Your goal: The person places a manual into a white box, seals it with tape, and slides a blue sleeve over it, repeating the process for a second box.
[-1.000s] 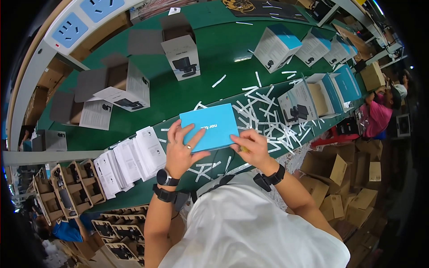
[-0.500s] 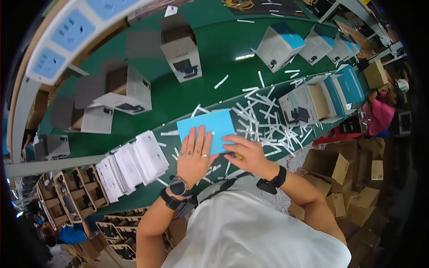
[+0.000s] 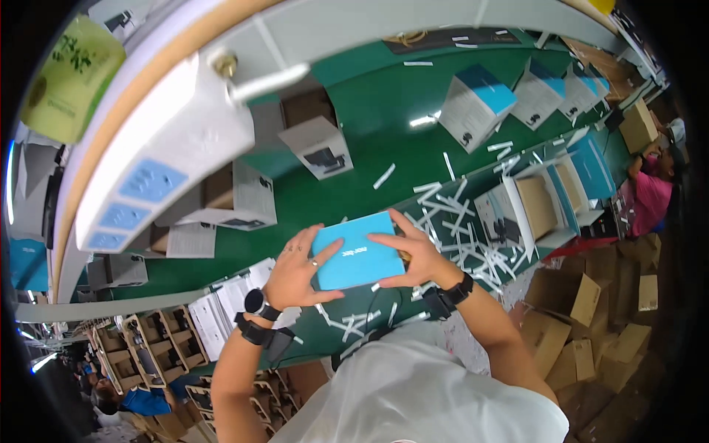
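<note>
A flat blue box is held between both hands just above the green counter, pretty much dead centre of the view. The left hand is pressed against its 9 o'clock edge with fingers spread over the lid, and the right hand is clamped on the 3 o'clock edge, so both grips are closed on the box. A watch is worn on each wrist.

Lots of clutter is scattered around. White paper strips are strewn over the counter at 3 o'clock of the box, some tucked right under the right hand. An open carton with a brown insert is parked further out at 3 o'clock. Upright white-and-blue cartons are lined up at 1 o'clock, and an open grey-white carton is set at 12 o'clock. Printed leaflets are stacked at 8 o'clock, near the left wrist. Brown cardboard boxes are piled on the floor at 4 o'clock. A person in a pink top is seen at the far 3 o'clock edge.
</note>
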The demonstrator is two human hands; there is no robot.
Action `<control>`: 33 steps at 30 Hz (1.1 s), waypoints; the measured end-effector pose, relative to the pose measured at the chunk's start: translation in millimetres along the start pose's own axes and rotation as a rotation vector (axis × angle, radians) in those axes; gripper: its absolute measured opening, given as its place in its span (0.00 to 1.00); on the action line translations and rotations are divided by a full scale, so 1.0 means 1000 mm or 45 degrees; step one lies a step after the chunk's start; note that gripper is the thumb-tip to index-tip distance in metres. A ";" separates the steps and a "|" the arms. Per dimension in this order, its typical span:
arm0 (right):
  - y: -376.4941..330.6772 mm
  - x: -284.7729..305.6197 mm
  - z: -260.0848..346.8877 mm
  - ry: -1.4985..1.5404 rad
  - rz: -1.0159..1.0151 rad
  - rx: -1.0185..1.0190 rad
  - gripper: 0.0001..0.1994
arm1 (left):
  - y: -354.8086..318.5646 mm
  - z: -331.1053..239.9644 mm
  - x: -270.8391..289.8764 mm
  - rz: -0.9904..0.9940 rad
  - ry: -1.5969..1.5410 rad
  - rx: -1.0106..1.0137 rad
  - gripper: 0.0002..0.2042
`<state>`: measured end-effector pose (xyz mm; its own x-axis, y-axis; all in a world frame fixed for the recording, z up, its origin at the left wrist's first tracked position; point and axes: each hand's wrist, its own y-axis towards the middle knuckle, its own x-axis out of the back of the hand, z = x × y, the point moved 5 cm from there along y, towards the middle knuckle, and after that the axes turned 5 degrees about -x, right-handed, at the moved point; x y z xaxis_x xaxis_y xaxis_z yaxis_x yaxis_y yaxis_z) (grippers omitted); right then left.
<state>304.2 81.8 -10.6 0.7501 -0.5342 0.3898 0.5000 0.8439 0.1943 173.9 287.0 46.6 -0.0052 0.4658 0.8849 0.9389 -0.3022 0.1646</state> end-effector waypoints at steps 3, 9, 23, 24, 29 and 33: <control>0.024 0.053 -0.020 -0.069 -0.289 -0.043 0.41 | 0.036 0.035 0.040 -0.050 0.305 -0.103 0.40; 0.101 0.119 -0.067 -0.418 -1.152 -0.159 0.42 | 0.152 0.143 0.057 -0.347 0.560 0.632 0.26; -0.011 -0.018 -0.005 -0.093 -0.471 -0.288 0.33 | -0.068 -0.013 -0.008 -1.161 -0.120 0.612 0.35; -0.020 -0.029 0.003 -0.094 -0.438 -0.276 0.33 | -0.089 -0.015 -0.041 -1.272 -0.646 0.625 0.46; -0.034 -0.053 0.010 0.165 -0.396 -0.493 0.34 | -0.077 -0.052 -0.118 -1.224 -1.317 0.909 0.33; -0.032 -0.049 0.057 0.399 -0.529 -0.389 0.24 | -0.065 -0.068 -0.054 -1.387 -1.283 0.948 0.26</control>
<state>226.3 83.6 15.8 0.5339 -0.8444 0.0440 0.8454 0.5339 -0.0121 89.6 224.9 18.0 -0.7948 0.5839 -0.1653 0.5941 0.8042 -0.0161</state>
